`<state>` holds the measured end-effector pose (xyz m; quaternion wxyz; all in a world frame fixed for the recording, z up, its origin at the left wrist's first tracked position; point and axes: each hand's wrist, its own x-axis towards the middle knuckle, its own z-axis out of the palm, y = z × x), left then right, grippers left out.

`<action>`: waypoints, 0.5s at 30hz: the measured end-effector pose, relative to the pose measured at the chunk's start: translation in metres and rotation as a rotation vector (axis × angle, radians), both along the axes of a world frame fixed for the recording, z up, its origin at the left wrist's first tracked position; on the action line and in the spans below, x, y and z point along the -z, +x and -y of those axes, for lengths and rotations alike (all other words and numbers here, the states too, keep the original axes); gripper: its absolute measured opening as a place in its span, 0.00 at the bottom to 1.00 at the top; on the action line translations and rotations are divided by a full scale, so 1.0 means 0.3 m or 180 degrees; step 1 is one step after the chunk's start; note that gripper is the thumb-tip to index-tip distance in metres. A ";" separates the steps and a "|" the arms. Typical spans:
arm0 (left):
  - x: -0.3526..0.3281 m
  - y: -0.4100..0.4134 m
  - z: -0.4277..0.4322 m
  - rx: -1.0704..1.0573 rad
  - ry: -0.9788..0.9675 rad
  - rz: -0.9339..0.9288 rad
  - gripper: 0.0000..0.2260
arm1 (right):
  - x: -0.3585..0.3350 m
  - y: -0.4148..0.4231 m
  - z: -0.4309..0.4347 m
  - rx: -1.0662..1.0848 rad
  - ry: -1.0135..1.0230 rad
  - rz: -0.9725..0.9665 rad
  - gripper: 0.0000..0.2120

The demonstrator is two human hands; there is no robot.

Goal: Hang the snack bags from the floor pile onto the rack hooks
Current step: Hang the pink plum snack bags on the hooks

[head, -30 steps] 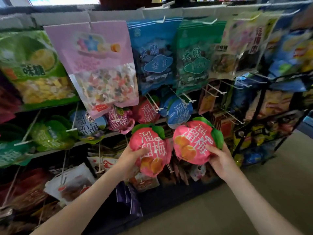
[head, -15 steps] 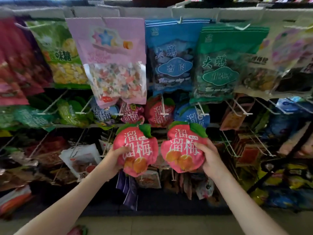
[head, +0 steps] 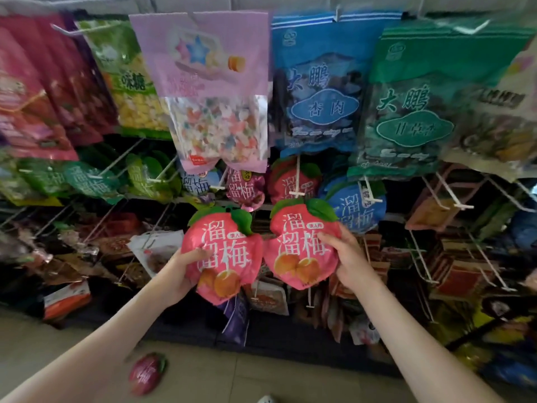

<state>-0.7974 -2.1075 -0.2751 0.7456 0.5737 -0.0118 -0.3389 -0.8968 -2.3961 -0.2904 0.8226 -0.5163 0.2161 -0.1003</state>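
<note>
The left hand [head: 186,270] grips the left pink bag [head: 225,245] by its edge, thumb on the front. The right hand [head: 350,260] grips the right pink bag [head: 299,245] likewise, both unchanged from half a second ago. The peach-shaped, green-leaved bags are held side by side just below a rack hook [head: 297,175]. A magenta bag [head: 146,373] lies on the floor.

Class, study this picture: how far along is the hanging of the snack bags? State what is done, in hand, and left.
Done: bags already hang on the rack hooks, such as a red round bag and a blue round bag. In hand: the left hand grips one pink peach-shaped bag, the right hand a second peach bag; neither is hooked. Left: hanging both, plus a magenta bag lying on the floor.
</note>
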 end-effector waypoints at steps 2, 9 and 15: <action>-0.010 0.022 0.011 0.0073 0.0057 0.0023 0.29 | 0.005 0.007 0.006 -0.0061 -0.0023 -0.0012 0.12; -0.040 0.079 0.050 0.0233 0.0049 0.0092 0.40 | 0.004 0.017 -0.001 -0.0153 -0.0059 0.0137 0.13; -0.031 0.091 0.064 0.0207 0.0034 0.0093 0.37 | 0.010 0.043 -0.020 0.0037 -0.0031 0.0056 0.11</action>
